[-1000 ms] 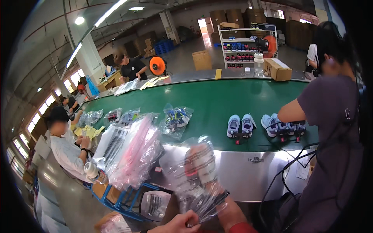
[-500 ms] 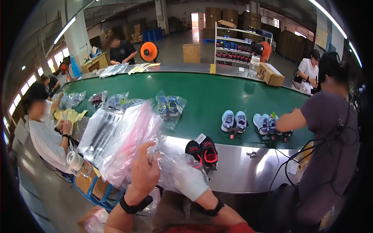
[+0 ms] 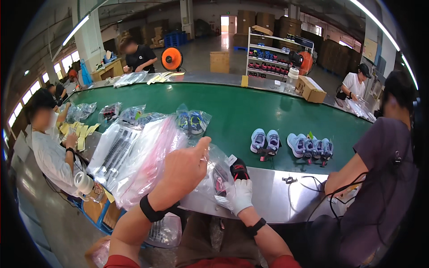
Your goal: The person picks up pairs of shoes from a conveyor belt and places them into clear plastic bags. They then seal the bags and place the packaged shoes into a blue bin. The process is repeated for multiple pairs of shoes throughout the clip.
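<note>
At the near edge of the steel table, my bare left hand [image 3: 184,169] is curled at the mouth of a clear plastic bag [image 3: 209,154], gripping its film. My right hand [image 3: 241,195], in a white glove, has its fingers on the near end of a black and red shoe [image 3: 238,168] with a white tag. Part of the pair shows through the bag's film beside that hand; the other shoe sticks out on the right. Left of my hands lies a thick stack of flat plastic bags [image 3: 129,154] with pink edges.
A green conveyor belt [image 3: 223,116] runs beyond the table, carrying light blue shoes [image 3: 264,142] and bagged shoes [image 3: 193,120]. A co-worker [image 3: 380,169] stands close on the right, with black cables [image 3: 328,196] nearby. Another sits at left near a bottle [image 3: 89,185].
My left hand has moved up and right with the bag. My right hand has come out from behind the film onto the shoe, and the bag now covers part of the pair.
</note>
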`<state>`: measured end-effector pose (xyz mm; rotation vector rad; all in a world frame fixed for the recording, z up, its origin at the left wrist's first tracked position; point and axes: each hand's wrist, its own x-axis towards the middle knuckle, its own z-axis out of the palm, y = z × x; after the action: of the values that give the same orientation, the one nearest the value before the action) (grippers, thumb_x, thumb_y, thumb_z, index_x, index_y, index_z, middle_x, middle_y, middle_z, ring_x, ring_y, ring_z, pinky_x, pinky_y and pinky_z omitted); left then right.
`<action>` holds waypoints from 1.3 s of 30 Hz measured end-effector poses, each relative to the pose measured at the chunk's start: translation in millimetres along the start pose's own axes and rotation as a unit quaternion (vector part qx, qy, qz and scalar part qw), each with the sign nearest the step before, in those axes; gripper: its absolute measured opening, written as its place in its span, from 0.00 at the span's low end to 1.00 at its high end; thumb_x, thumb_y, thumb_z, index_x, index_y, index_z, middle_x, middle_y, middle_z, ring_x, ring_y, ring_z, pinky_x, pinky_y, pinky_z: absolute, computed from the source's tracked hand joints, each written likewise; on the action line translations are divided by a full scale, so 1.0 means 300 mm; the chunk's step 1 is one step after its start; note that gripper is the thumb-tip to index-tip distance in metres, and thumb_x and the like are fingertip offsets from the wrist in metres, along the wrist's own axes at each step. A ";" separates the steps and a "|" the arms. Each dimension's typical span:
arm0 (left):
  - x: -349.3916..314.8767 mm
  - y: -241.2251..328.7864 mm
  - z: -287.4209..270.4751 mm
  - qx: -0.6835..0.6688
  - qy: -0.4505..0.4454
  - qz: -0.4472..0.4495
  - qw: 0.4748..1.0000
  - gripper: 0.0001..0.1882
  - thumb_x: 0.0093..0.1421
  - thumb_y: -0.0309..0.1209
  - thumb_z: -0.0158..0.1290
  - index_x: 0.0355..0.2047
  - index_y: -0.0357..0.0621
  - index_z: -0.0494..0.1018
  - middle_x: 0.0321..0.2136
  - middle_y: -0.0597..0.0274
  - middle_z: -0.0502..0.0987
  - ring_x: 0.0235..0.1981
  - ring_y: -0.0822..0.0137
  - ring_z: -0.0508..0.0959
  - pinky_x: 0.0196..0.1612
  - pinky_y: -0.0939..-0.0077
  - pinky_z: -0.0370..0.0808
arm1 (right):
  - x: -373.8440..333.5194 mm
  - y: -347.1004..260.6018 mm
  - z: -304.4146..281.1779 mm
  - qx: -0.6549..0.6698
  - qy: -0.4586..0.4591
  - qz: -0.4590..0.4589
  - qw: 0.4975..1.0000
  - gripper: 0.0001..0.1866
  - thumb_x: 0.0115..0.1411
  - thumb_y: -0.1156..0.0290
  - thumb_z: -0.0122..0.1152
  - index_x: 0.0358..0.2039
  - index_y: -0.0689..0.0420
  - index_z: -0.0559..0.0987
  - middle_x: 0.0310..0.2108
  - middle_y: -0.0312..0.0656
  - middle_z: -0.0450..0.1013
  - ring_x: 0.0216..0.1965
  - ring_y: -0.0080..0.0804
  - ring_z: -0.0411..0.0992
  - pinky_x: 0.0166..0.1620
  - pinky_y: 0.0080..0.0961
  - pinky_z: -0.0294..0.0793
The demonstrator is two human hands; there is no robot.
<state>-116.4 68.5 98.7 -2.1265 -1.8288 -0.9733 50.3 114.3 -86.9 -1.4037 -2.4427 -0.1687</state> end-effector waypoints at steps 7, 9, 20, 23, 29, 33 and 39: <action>0.039 -0.106 0.035 -0.063 -0.024 -0.101 0.993 0.09 0.59 0.29 0.48 0.40 0.44 0.70 0.17 0.46 0.73 0.22 0.46 0.75 0.26 0.57 0.68 | -0.092 0.216 -0.254 0.717 0.121 0.240 0.643 0.15 0.63 0.61 0.52 0.38 0.62 0.75 0.29 0.37 0.73 0.27 0.22 0.72 0.28 0.17 0.71; 0.067 -0.125 0.112 -0.104 -0.024 -0.089 0.990 0.09 0.58 0.29 0.47 0.39 0.43 0.70 0.21 0.44 0.74 0.25 0.47 0.76 0.29 0.58 0.69 | -0.141 0.331 -0.204 0.813 0.222 0.167 0.512 0.18 0.64 0.57 0.46 0.42 0.60 0.74 0.38 0.41 0.73 0.38 0.27 0.73 0.43 0.30 0.75; 0.038 -0.012 0.267 -0.154 -0.050 0.017 0.987 0.08 0.54 0.27 0.49 0.34 0.38 0.70 0.22 0.40 0.75 0.26 0.41 0.77 0.29 0.50 0.73 | -0.074 0.059 -0.389 0.253 0.084 0.021 0.964 0.16 0.47 0.57 0.67 0.26 0.57 0.77 0.27 0.46 0.71 0.32 0.45 0.70 0.34 0.36 0.70; -0.095 0.193 0.312 -0.082 -0.075 0.211 0.971 0.06 0.60 0.34 0.48 0.35 0.49 0.69 0.14 0.52 0.71 0.18 0.47 0.76 0.20 0.56 0.71 | -0.045 0.052 -0.225 0.230 0.110 0.023 0.967 0.14 0.50 0.55 0.63 0.29 0.52 0.78 0.30 0.43 0.72 0.36 0.40 0.71 0.39 0.37 0.70; 0.078 0.146 0.293 -0.061 -0.048 0.164 0.983 0.06 0.57 0.32 0.48 0.34 0.46 0.70 0.18 0.51 0.75 0.21 0.52 0.79 0.21 0.57 0.73 | 0.035 -0.064 -0.330 0.011 -0.085 -0.135 0.987 0.21 0.62 0.55 0.48 0.55 0.47 0.69 0.47 0.41 0.69 0.53 0.37 0.66 0.55 0.37 0.64; -0.039 0.275 0.306 -0.078 -0.185 0.392 0.898 0.07 0.55 0.32 0.49 0.30 0.44 0.74 0.19 0.52 0.77 0.24 0.54 0.79 0.23 0.58 0.74 | -0.012 0.062 -0.012 0.228 0.191 -0.112 0.948 0.19 0.58 0.54 0.55 0.46 0.50 0.75 0.47 0.46 0.70 0.54 0.41 0.66 0.57 0.38 0.62; -0.221 0.042 0.187 -0.136 -0.173 0.218 0.951 0.14 0.51 0.30 0.54 0.40 0.48 0.72 0.18 0.59 0.75 0.20 0.56 0.78 0.18 0.64 0.72 | 0.042 0.059 -0.205 0.189 0.097 -0.024 0.977 0.20 0.52 0.51 0.62 0.37 0.54 0.79 0.39 0.50 0.72 0.45 0.47 0.70 0.50 0.41 0.65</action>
<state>-86.5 40.7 20.8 -2.8566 -1.2938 -0.8174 72.7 117.9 -25.7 -1.1089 -2.2025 0.1358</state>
